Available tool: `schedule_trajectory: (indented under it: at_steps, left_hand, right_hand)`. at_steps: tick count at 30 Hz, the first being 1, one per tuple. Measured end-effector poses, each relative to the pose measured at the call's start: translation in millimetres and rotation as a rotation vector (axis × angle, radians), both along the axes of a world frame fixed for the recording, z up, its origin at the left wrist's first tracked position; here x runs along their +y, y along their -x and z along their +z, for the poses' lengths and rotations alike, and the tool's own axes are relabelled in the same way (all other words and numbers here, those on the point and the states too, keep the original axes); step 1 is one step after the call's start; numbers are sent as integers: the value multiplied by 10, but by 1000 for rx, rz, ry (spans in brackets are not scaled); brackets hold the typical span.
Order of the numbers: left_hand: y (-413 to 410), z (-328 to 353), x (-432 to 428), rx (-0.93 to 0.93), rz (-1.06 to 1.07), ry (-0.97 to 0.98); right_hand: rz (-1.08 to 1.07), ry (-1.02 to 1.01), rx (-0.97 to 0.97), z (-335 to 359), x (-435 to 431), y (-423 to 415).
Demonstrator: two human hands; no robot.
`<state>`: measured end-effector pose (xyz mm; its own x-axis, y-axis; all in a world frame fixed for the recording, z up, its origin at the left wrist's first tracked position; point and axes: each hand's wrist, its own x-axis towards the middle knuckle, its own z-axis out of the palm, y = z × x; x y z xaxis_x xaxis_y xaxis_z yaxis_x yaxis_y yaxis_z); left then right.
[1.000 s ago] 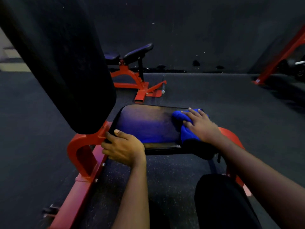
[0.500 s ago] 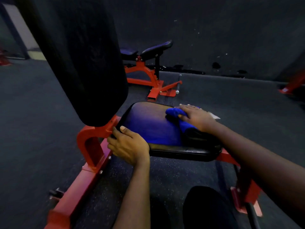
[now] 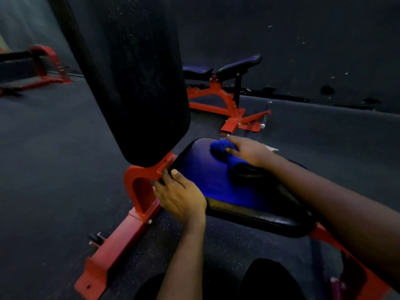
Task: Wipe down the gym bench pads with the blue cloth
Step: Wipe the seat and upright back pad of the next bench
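The black seat pad (image 3: 218, 182) of a red-framed bench lies in front of me, shining bluish. My right hand (image 3: 249, 150) presses the bunched blue cloth (image 3: 223, 147) onto the pad's far side, fingers spread over it. My left hand (image 3: 179, 195) grips the pad's near left corner, thumb on top, beside the red bracket (image 3: 142, 182). The tall black back pad (image 3: 140, 79) rises steeply at the upper left.
A second red bench with dark pads (image 3: 225, 83) stands behind, near the dark wall. Another red frame (image 3: 41, 66) is at the far left. Dark rubber floor surrounds the bench. My knees (image 3: 268, 282) are at the bottom edge.
My right hand has slid the cloth from the pad's near right part toward its far edge. The left hand kept its hold on the corner. My view swung left.
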<state>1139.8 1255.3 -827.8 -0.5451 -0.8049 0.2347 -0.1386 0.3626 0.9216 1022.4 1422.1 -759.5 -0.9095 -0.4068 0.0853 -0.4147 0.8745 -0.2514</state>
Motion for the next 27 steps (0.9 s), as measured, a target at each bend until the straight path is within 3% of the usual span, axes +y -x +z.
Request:
schedule_trajectory:
  at_steps: [5, 10, 13, 16, 18, 21, 23, 27]
  left_hand:
    - [53, -6, -28, 22, 22, -5]
    - [46, 2, -10, 31, 43, 27]
    - [33, 16, -5, 13, 26, 19]
    - [47, 58, -37, -33, -19, 8]
    - [0, 64, -115, -30, -92, -31]
    - [-143, 75, -315, 40, -216, -117]
    - [-230, 122, -512, 106, -193, -65]
    - [-317, 215, -927, 158, -214, 112]
  right_hand:
    - [87, -70, 44, -58, -786, 479]
    - [426, 72, 6, -118, -328, 200]
    - [253, 91, -38, -70, -358, 359]
    - [31, -33, 13, -55, -732, 487]
    - [83, -55, 60, -104, -880, 315]
    - [343, 11, 96, -226, -802, -71]
    - [443, 64, 59, -249, -703, -139]
    - [124, 32, 33, -178, -931, 75]
